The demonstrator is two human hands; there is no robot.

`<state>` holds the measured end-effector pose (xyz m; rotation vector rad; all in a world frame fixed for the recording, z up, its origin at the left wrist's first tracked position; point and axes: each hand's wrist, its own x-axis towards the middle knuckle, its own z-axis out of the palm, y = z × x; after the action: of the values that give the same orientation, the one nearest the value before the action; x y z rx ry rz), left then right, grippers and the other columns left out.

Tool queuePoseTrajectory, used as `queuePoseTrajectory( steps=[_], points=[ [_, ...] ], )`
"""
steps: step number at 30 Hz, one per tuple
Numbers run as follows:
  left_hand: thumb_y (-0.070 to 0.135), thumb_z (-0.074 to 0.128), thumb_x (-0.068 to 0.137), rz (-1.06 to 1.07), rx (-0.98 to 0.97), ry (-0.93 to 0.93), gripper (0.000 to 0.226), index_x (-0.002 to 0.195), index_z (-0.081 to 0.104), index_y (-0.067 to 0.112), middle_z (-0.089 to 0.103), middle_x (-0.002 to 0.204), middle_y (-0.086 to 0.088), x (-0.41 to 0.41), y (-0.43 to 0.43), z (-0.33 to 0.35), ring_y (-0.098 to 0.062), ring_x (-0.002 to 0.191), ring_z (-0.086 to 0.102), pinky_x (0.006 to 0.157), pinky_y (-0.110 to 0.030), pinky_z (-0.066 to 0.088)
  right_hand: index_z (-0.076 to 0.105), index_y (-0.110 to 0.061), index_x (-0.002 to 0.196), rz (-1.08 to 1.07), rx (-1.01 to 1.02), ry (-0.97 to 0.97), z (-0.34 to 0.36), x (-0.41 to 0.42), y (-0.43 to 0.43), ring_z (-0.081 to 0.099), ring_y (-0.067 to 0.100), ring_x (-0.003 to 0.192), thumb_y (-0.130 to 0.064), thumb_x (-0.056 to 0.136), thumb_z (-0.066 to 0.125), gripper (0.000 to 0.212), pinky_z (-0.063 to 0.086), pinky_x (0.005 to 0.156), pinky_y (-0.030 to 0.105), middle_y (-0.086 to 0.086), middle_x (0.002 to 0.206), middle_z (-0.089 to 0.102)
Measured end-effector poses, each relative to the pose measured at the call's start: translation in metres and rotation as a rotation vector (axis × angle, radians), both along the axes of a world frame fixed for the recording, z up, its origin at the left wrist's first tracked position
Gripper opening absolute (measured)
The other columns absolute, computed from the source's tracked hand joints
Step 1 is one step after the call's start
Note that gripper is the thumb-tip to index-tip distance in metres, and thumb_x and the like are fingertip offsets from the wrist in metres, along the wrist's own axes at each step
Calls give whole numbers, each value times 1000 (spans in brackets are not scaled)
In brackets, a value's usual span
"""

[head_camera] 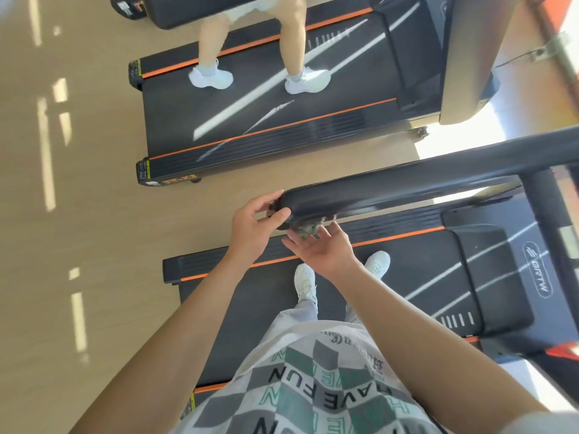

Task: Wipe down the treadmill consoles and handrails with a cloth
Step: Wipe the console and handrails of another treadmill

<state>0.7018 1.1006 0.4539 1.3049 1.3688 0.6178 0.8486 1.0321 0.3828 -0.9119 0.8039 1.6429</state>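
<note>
- The left hand [255, 228] grips the rounded free end of the black handrail [407, 183], with the fingers over its top edge and the thumb pressed on the end face.
- The right hand [326, 250] is turned palm up beneath the same end. Its fingers are spread and nearly straight, and they press a small bunched grey-green cloth [308, 230] against the rail's underside.
- The cloth sits between those fingertips and the rail, just beside the left thumb. Only a crumpled edge of it shows.
- The rail runs up and to the right from both hands towards a dark upright post [546, 220].
- The person's shirt [313, 386] has a grey, white and green check. It is printed with "HAVE FUN" in black, seen upside down, and with smaller script that is too blurred to read.
- The person stands on the black belt of a treadmill [407, 277] in white shoes [305, 281]. An orange stripe runs along the side of the belt.
- An oval logo [540, 270] on the motor cover has letters ending in "RTW"; the first letters are unclear.
- A neighbouring treadmill [282, 126] lies parallel beyond the rail. The bare legs [293, 36] and white trainers of another person are on it.
- Its rear end caps carry small yellow labels [142, 170] and gold lettering, neither of which can be read.
- The floor [78, 183] is pale and wood-toned, with bright bars of sunlight across it.
</note>
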Motion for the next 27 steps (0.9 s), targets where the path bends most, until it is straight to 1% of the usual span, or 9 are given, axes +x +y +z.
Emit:
queuePoseTrajectory(
  steps=[3, 6, 11, 13, 15, 17, 20, 24, 27],
  points=[
    [12, 78, 88, -10, 8, 0, 39, 126, 71, 14, 70, 123, 7, -1, -1, 0, 5, 104, 64, 83, -7, 47, 51, -10, 139, 84, 62, 95, 7, -6, 0, 51, 50, 127, -65, 98, 39, 70, 32, 109, 71, 25, 140, 54],
    [13, 77, 89, -7, 13, 1, 39, 127, 71, 15, 70, 125, 5, -1, -2, 1, -4, 111, 64, 83, -7, 47, 50, -8, 141, 93, 54, 144, 12, -10, 2, 50, 53, 128, -69, 94, 42, 77, 32, 108, 71, 28, 141, 53],
    [15, 76, 90, 21, 24, 22, 40, 129, 70, 15, 70, 126, 6, 3, -6, -3, -5, 116, 63, 85, -7, 48, 46, -6, 139, -48, 46, 140, 16, 9, -7, 50, 60, 124, -69, 95, 38, 77, 34, 107, 71, 31, 145, 43],
    [18, 75, 90, 46, 25, 44, 39, 129, 70, 19, 69, 126, 9, 6, -8, -5, -4, 118, 61, 92, -13, 51, 45, -8, 143, -94, 62, 132, 18, 24, -11, 52, 60, 122, -71, 94, 38, 80, 35, 107, 70, 31, 147, 42],
    [24, 75, 89, 63, 38, 89, 39, 127, 70, 24, 68, 125, 14, 10, -11, -6, 0, 118, 60, 100, -25, 52, 46, -8, 143, -129, 43, 90, 22, 40, -17, 54, 59, 121, -72, 93, 38, 82, 35, 109, 68, 31, 146, 45],
    [29, 76, 87, 62, 69, 130, 39, 125, 69, 28, 67, 124, 16, 16, -13, -5, 2, 116, 59, 102, -30, 53, 48, -7, 142, -159, 37, 55, 25, 59, -22, 55, 57, 121, -71, 94, 37, 80, 33, 111, 66, 31, 143, 48],
    [33, 78, 86, 66, 111, 164, 39, 123, 68, 31, 65, 122, 15, 22, -16, -1, 3, 113, 60, 100, -32, 54, 51, -9, 140, -190, 23, -4, 28, 77, -30, 56, 55, 122, -69, 95, 37, 76, 30, 113, 65, 31, 141, 51],
    [36, 78, 85, 64, 120, 189, 38, 122, 69, 32, 65, 122, 16, 21, -16, 0, 1, 113, 60, 99, -36, 55, 53, -11, 139, -151, 11, -40, 32, 69, -30, 55, 52, 124, -68, 96, 36, 73, 25, 115, 66, 30, 138, 54],
    [37, 77, 85, 47, 124, 222, 39, 123, 68, 33, 65, 123, 17, 21, -15, 1, 3, 114, 59, 99, -36, 54, 49, -8, 143, -46, 16, -6, 36, 52, -25, 49, 54, 129, -71, 95, 36, 80, 23, 116, 67, 32, 142, 49]
  ],
)
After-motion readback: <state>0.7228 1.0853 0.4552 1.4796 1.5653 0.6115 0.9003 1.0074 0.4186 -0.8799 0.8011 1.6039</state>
